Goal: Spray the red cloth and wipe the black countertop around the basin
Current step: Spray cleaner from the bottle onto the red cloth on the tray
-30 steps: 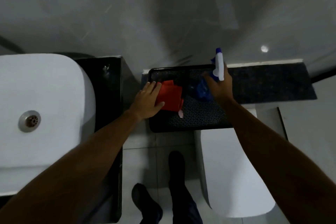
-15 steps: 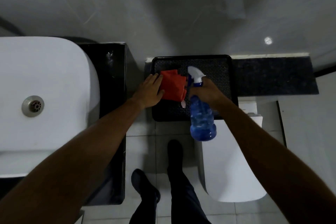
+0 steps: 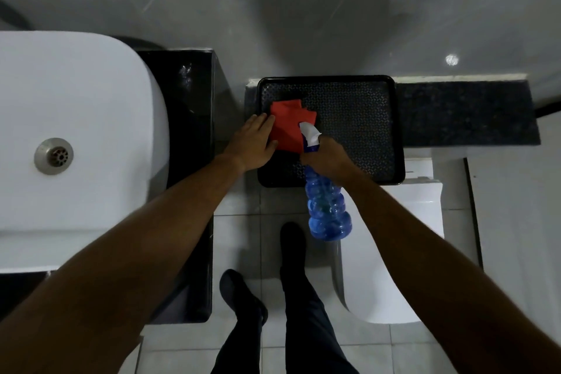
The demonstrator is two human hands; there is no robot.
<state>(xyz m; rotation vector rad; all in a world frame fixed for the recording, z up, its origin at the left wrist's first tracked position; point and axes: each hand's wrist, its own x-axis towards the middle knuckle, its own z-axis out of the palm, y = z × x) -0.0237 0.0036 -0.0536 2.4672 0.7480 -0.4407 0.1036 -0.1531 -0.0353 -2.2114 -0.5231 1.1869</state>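
Observation:
A crumpled red cloth [image 3: 288, 126] lies on the left part of a black patterned tray [image 3: 358, 118]. My left hand [image 3: 253, 143] rests flat on the cloth's left edge, fingers together. My right hand [image 3: 326, 158] grips the neck of a blue spray bottle [image 3: 326, 209]. The bottle's white nozzle [image 3: 309, 132] points at the cloth from close by. At the left sits the white basin [image 3: 76, 143] with a metal drain, and the black countertop [image 3: 188, 118] shows as a strip along its right side.
The tray rests on a dark speckled ledge [image 3: 464, 112] against the grey wall. A white toilet [image 3: 391, 246] stands below the tray at the right. My legs and dark shoes [image 3: 243, 294] are on the tiled floor between the counter and the toilet.
My right hand lifted the spray bottle off the tray, tipped it toward me and brought its nozzle up to the cloth. My left hand stayed on the cloth.

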